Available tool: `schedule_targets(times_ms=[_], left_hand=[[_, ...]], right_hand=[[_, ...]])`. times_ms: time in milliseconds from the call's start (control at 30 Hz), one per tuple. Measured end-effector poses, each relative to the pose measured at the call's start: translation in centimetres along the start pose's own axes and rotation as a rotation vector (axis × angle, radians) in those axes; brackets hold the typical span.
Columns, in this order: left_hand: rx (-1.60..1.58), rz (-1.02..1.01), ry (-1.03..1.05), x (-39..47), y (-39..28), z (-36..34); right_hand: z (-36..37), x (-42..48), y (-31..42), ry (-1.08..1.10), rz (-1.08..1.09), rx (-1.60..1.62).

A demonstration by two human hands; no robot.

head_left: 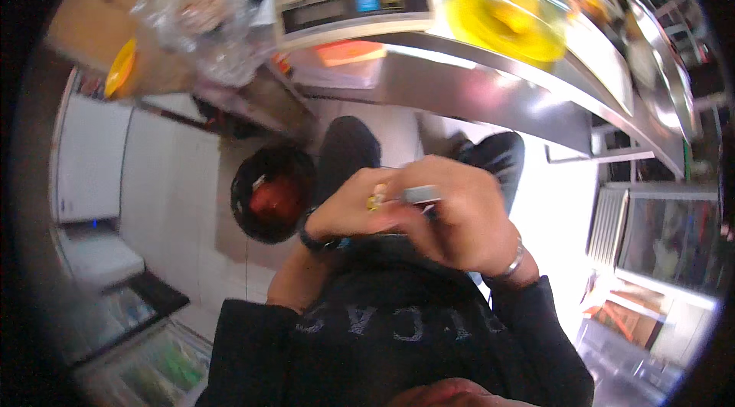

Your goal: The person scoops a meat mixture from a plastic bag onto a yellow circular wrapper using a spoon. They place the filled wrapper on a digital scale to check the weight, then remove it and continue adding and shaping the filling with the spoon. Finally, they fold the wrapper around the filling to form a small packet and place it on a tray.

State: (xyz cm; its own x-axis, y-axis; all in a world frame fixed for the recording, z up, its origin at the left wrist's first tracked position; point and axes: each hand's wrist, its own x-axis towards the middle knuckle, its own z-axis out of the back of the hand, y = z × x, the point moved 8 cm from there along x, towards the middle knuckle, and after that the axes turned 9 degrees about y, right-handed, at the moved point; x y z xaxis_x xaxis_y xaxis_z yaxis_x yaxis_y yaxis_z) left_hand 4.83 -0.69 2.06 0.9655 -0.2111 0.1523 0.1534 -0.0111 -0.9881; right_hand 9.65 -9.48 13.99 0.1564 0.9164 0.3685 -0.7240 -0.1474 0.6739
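Observation:
My left hand and my right hand meet in front of my dark shirt, above my knees. Between the thumb and curled fingers of my right hand sits a small grey object with a dark underside; blur hides what it is. The right hand covers the left fingertips, so whatever they hold is hidden. A gold-coloured ring is on my left hand and a black band on that wrist. A metal bracelet circles my right wrist.
Ahead on the steel counter stand a digital scale and a yellow bowl. A clear plastic bag lies at the upper left. On the floor left of my leg is a black container with something red inside.

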Motion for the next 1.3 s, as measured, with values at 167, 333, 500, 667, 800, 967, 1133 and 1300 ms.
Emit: schedule_targets(times_ms=[167,333,500,667,800,967,1133,1300], left_hand=[[0.002,0.018,-0.003,0.0,1.2,-0.4],[-0.267,0.033,-0.045,0.5,3.2,-0.9],[-0.475,-0.048,-0.091,1.7,1.3,0.4],[-0.429,-0.009,-0.197,1.6,0.7,0.4],[-0.241,0.076,-0.355,1.2,0.8,1.9],[-0.096,0.054,-0.408,1.7,-0.6,2.9],[0.314,0.001,-0.341,1.5,-2.4,4.2],[0.202,-0.016,-0.292,1.4,-2.9,4.7]], right_hand=[[-1.9,0.8,1.2,0.082,0.183,0.042],[2.3,-0.5,3.2,-0.179,0.283,-0.13],[6.3,-3.8,0.8,-0.579,0.328,0.113],[7.3,-5.1,-0.9,-0.735,0.189,0.079],[6.1,-5.0,-3.1,-0.7,-0.025,0.168],[2.9,-5.3,-7.2,-0.66,-0.194,0.277],[-0.5,-5.5,-12.3,-0.594,-0.357,0.329],[-6.6,-5.5,-15.3,-0.494,-0.451,0.873]])
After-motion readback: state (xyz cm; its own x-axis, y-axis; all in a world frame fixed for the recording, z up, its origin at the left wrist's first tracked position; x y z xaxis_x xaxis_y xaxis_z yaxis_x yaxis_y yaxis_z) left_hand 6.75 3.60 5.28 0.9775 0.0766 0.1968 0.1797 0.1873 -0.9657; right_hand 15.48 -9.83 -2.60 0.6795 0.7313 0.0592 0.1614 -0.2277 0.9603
